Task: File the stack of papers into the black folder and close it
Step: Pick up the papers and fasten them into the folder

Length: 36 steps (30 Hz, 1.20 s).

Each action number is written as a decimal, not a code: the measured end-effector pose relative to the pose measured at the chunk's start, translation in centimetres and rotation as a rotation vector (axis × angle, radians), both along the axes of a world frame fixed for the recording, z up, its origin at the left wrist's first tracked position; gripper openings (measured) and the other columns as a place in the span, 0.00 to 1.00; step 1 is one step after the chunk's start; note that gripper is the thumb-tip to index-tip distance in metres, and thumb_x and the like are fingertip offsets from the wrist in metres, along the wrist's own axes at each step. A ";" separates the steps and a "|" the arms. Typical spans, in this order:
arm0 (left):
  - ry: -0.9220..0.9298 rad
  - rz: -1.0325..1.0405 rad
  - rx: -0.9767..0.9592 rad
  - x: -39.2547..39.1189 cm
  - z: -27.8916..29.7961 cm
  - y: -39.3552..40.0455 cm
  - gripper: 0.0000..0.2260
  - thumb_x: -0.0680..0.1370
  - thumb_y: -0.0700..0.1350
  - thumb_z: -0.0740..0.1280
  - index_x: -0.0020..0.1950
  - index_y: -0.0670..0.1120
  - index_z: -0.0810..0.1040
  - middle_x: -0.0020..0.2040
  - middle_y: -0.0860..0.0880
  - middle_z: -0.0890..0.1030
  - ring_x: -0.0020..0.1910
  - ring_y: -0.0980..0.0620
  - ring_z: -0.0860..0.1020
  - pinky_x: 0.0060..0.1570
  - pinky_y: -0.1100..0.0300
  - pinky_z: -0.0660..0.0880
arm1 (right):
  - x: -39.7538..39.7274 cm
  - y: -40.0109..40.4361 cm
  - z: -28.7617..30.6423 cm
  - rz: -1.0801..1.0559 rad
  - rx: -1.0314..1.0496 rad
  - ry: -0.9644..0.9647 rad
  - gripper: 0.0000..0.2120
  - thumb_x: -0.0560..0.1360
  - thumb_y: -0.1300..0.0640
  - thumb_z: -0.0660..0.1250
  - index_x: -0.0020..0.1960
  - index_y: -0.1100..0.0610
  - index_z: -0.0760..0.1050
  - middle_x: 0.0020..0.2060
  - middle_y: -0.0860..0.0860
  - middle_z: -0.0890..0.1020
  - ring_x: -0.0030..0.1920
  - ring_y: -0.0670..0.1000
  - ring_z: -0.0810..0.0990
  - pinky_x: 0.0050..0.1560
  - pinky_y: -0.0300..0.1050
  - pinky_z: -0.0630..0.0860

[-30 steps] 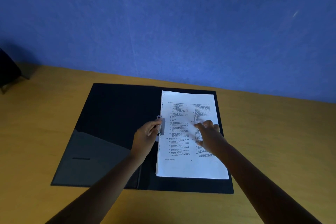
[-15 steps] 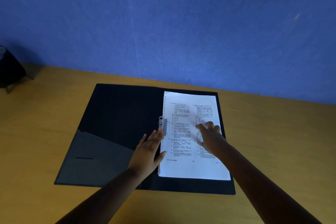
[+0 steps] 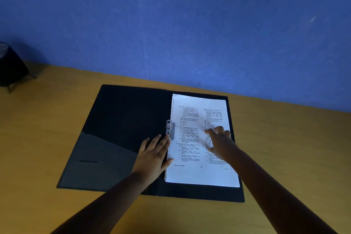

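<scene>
While the blue wall [image 3: 171,24] filled the upper half of the view, a yellow wooden table [image 3: 38,129] spread below it and carried the black folder [image 3: 123,119], which lay open and flat with its two covers side by side. On the left cover a glossy inner pocket [image 3: 98,157] occupied the near portion. The stack of papers [image 3: 191,138], white sheets printed in two columns, rested on the right cover with its left edge along the spine, just beside the metal clip [image 3: 170,129] fixed there. A dark object [image 3: 11,68] stood at the far left edge of the table, too dim to identify. The left hand [image 3: 153,156] lay palm down over the spine area, fingers extended and nearly together, thumb spread so that it touched the left margin of the sheets; it grasped nothing, and its fingertips reached the near end of the clip. The right hand [image 3: 220,142] pressed on the right column of the top page with fingers loosely curled and tips down on the paper; it pinned the sheets rather than gripping them.
</scene>
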<state>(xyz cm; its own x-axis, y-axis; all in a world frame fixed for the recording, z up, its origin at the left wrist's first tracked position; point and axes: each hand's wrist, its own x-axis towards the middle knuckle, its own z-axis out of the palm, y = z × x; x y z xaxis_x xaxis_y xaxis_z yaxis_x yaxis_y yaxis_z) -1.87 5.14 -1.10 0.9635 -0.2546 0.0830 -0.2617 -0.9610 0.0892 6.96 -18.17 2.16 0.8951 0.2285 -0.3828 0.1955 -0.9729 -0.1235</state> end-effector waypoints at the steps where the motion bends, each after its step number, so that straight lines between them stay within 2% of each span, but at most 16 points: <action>1: -0.008 -0.001 0.005 0.0 0.1 0.0 0.26 0.75 0.59 0.54 0.61 0.44 0.79 0.62 0.51 0.80 0.61 0.49 0.78 0.58 0.47 0.75 | 0.0 0.0 0.0 -0.001 0.001 0.001 0.31 0.73 0.55 0.70 0.71 0.51 0.61 0.70 0.59 0.63 0.69 0.62 0.65 0.61 0.52 0.75; 5: -0.039 0.004 -0.006 0.2 0.6 0.4 0.26 0.75 0.59 0.54 0.61 0.44 0.79 0.62 0.50 0.80 0.60 0.49 0.79 0.58 0.47 0.75 | 0.1 0.1 0.1 -0.006 0.007 0.005 0.31 0.73 0.56 0.70 0.72 0.51 0.61 0.70 0.59 0.63 0.68 0.62 0.65 0.61 0.52 0.75; 8: -0.042 0.025 -0.025 0.3 0.9 0.6 0.28 0.78 0.59 0.48 0.62 0.43 0.78 0.61 0.49 0.81 0.59 0.49 0.79 0.58 0.47 0.75 | 0.1 0.1 0.1 -0.006 0.002 0.005 0.31 0.73 0.56 0.71 0.71 0.51 0.61 0.70 0.59 0.63 0.68 0.62 0.65 0.60 0.51 0.75; 13: -0.049 0.042 -0.062 0.4 1.1 0.5 0.25 0.75 0.56 0.55 0.62 0.43 0.78 0.60 0.49 0.81 0.59 0.49 0.80 0.57 0.47 0.75 | 0.2 0.1 0.1 -0.007 -0.007 0.005 0.31 0.72 0.56 0.71 0.71 0.51 0.61 0.70 0.59 0.63 0.68 0.61 0.66 0.60 0.51 0.75; 19: 0.028 0.050 -0.105 -0.2 0.5 0.2 0.25 0.74 0.56 0.54 0.64 0.43 0.76 0.63 0.49 0.79 0.60 0.51 0.79 0.57 0.49 0.75 | 0.2 0.1 0.0 -0.012 -0.009 0.010 0.31 0.72 0.57 0.71 0.71 0.51 0.61 0.70 0.59 0.63 0.68 0.61 0.65 0.60 0.51 0.76; 26: 0.051 0.030 -0.088 -0.1 0.6 0.6 0.27 0.75 0.58 0.54 0.64 0.44 0.75 0.64 0.49 0.78 0.64 0.48 0.76 0.59 0.44 0.74 | 0.3 0.3 0.0 -0.009 -0.017 0.008 0.31 0.72 0.57 0.71 0.71 0.52 0.61 0.69 0.59 0.64 0.68 0.61 0.66 0.59 0.50 0.75; 30: 0.090 0.033 -0.115 -0.4 0.3 0.2 0.28 0.74 0.59 0.57 0.68 0.43 0.71 0.68 0.48 0.75 0.66 0.47 0.73 0.62 0.44 0.71 | 0.4 0.3 0.0 -0.010 -0.016 0.007 0.31 0.72 0.57 0.71 0.71 0.52 0.61 0.69 0.59 0.64 0.68 0.61 0.66 0.60 0.51 0.75; 36: 0.096 0.002 -0.015 -0.2 0.2 0.5 0.28 0.74 0.60 0.53 0.66 0.45 0.74 0.67 0.49 0.76 0.65 0.48 0.75 0.59 0.44 0.74 | 0.5 0.1 -0.1 0.009 -0.028 0.000 0.32 0.71 0.55 0.72 0.71 0.52 0.61 0.69 0.59 0.64 0.67 0.62 0.67 0.60 0.51 0.75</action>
